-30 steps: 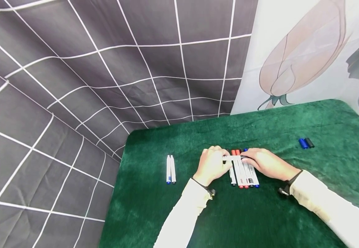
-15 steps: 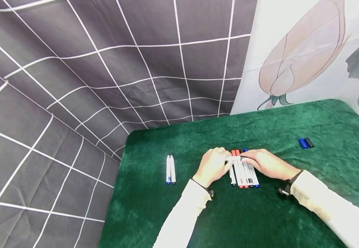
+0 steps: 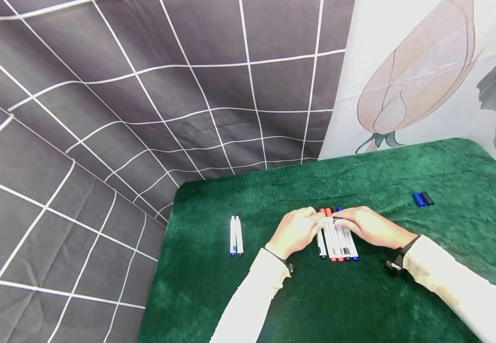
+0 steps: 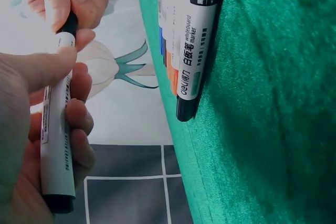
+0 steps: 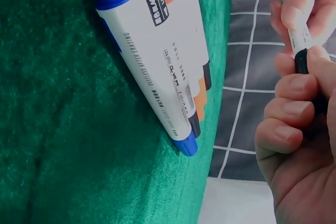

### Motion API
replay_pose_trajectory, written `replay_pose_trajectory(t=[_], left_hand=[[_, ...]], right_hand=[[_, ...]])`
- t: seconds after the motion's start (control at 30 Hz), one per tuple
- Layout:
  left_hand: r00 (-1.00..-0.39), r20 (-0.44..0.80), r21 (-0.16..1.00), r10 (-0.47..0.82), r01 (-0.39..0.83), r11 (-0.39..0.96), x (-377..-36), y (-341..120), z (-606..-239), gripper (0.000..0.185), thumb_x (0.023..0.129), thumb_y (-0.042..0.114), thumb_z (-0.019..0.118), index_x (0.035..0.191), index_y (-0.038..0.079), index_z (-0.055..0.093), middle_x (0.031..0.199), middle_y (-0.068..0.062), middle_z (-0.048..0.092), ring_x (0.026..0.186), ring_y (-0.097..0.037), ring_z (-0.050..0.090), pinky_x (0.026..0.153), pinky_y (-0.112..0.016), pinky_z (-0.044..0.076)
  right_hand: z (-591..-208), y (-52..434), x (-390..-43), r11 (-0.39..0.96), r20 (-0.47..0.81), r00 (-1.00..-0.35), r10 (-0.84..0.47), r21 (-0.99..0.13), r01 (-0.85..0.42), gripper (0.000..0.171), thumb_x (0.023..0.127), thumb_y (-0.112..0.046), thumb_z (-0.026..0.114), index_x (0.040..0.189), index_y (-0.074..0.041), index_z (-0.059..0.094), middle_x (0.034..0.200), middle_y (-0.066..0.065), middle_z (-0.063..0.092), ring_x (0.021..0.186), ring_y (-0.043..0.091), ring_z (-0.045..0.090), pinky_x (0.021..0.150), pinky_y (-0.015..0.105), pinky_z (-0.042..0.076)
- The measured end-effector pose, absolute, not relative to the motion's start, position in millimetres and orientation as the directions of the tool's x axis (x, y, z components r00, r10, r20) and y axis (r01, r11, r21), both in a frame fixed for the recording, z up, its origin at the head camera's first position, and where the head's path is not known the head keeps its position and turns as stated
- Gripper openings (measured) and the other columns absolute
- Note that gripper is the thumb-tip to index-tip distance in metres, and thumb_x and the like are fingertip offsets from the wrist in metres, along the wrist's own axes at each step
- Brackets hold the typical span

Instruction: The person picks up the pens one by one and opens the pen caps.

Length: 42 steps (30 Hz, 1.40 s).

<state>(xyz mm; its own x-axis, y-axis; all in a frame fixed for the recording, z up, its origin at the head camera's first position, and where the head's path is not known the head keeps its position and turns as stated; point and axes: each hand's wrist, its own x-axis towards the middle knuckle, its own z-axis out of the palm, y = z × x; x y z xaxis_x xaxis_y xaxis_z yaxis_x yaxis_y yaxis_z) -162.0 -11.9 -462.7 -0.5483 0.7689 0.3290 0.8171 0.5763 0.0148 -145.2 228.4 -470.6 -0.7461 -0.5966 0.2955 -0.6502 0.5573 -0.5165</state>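
Here the marker (image 3: 327, 219) is held crosswise between both hands, just above the row of markers (image 3: 338, 242) on the desk (image 3: 359, 295). Its long axis runs left to right in the head view, at right angles to the row beneath it. The white barrel end lies in the left hand (image 3: 296, 230), the black cap end (image 4: 69, 24) points toward the right hand (image 3: 370, 226).

The left fingers (image 4: 80, 116) are curled round the barrel, with the thumb pressed on top. The right fingers (image 5: 292, 90) are closed on the cap end, pinching it at the tips. Whether the cap sits fully home cannot be told.

Compared with a second ago, the hands have drawn closer together, so less of the white barrel shows between them; the marker keeps its crosswise lie above the row.

The row lies side by side, pointing away from the person, with red, blue and black ends; the outermost reads BLACK on its label. To the left, well apart, two white markers (image 3: 235, 235) lie parallel on the green cloth. Far to the right sit a blue cap (image 3: 418, 198) and a black cap (image 3: 427, 197), touching. Behind the desk hang a grey grid cloth (image 3: 145, 95) and a flower-print sheet (image 3: 423, 71).
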Motion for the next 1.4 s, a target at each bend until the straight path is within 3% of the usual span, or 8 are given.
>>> replay_pose_trajectory(t=[0.27,0.67,0.83,1.2,1.4], left_hand=[[-0.528,0.304,0.046,0.793,0.840,0.541,-164,-15,-460,0.022,0.104,0.024,0.054,0.115,0.016,0.071,0.091,0.008,0.065,0.081,-0.007,0.064,0.075,-0.021,0.050],[-0.542,0.256,0.117,0.800,0.839,0.531,-165,-21,-460,0.029,0.105,0.027,0.053,0.128,0.019,0.068,0.099,0.009,0.069,0.090,-0.006,0.066,0.080,-0.021,0.051],[-0.549,0.240,0.154,0.801,0.836,0.527,-165,-22,-456,0.028,0.105,0.026,0.053,0.127,0.018,0.069,0.099,0.008,0.069,0.089,-0.007,0.066,0.080,-0.023,0.052],[-0.577,0.165,0.254,0.800,0.808,0.531,-167,-24,-453,0.026,0.106,0.029,0.051,0.123,0.021,0.069,0.090,0.012,0.062,0.082,-0.002,0.058,0.077,-0.019,0.048],[-0.573,0.161,0.300,0.804,0.804,0.513,-167,-24,-454,0.029,0.105,0.029,0.052,0.125,0.021,0.071,0.097,0.012,0.068,0.087,0.000,0.060,0.082,-0.017,0.048]], right_hand=[[-471,232,-148,0.527,0.342,-0.710,-0.615,-0.491,-0.693,0.025,0.096,-0.004,0.064,0.119,-0.009,0.073,0.108,-0.006,0.072,0.094,0.004,0.065,0.082,0.035,0.055],[-474,234,-151,0.521,0.400,-0.649,-0.648,-0.389,-0.760,0.025,0.093,-0.003,0.067,0.117,-0.008,0.073,0.101,-0.009,0.069,0.088,0.001,0.061,0.078,0.034,0.054],[-475,234,-153,0.499,0.444,-0.603,-0.662,-0.340,-0.797,0.025,0.091,-0.002,0.069,0.115,-0.006,0.073,0.099,-0.004,0.071,0.086,0.003,0.059,0.077,0.031,0.052],[-479,233,-153,0.490,0.494,-0.565,-0.660,-0.287,-0.823,0.025,0.089,-0.004,0.072,0.113,-0.009,0.073,0.093,-0.010,0.065,0.083,0.002,0.054,0.076,0.024,0.046],[-481,235,-152,0.463,0.530,-0.529,-0.662,-0.266,-0.846,0.019,0.095,-0.011,0.067,0.114,-0.009,0.072,0.094,-0.010,0.062,0.083,0.003,0.053,0.077,0.024,0.045]])
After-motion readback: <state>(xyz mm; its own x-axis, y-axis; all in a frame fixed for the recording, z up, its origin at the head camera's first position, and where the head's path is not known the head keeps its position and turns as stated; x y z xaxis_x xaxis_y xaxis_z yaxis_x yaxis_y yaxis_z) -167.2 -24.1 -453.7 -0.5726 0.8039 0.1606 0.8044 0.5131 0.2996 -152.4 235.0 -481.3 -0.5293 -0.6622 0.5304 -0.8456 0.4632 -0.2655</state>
